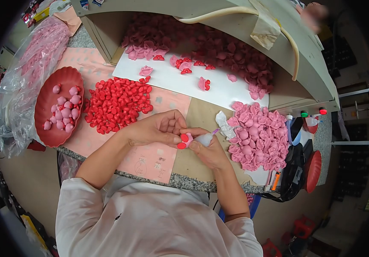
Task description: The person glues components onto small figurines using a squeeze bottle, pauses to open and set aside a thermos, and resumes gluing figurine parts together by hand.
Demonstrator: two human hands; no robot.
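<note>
Left hand point(161, 127): palm turned inward, thumb and forefinger almost together, pinched on the pink-and-red piece point(186, 140), with the other fingers loosely curled behind
Right hand point(211, 152): facing the left, thumb and forefinger bent around the squeeze bottle point(203, 139), gap only as wide as the bottle; whether also pressing on the piece, cannot tell
Pink-and-red piece: between both hands, raised over the work top, small, pink-bodied, with two rounded red parts near the left thumb
Squeeze bottle: whitish, translucent, just beside the piece, purple tip point(215, 131) aimed away from it, up and to the right
Brown sheet point(195, 107): under the hands, next to a pink printed sheet point(126, 171) bearing handwriting near the granite edge point(193, 183)
Red heap point(118, 105): small glossy parts, beyond the left forearm, on the pink side
Scalloped bowl point(43, 126): red, just left of the red heap, holding round pink pieces with red parts on them
Pink heap point(259, 139): ruffled shapes and smooth balls, right of the right hand, crumpled white tissue point(224, 124) at its left side
White sheet point(165, 78): partly inside the hooded box point(313, 73), scattered with pink and red pieces, a mass of pink ones farther in
Right end: orange marker point(276, 181) and a second red dish point(313, 172), well apart from the hands
</note>
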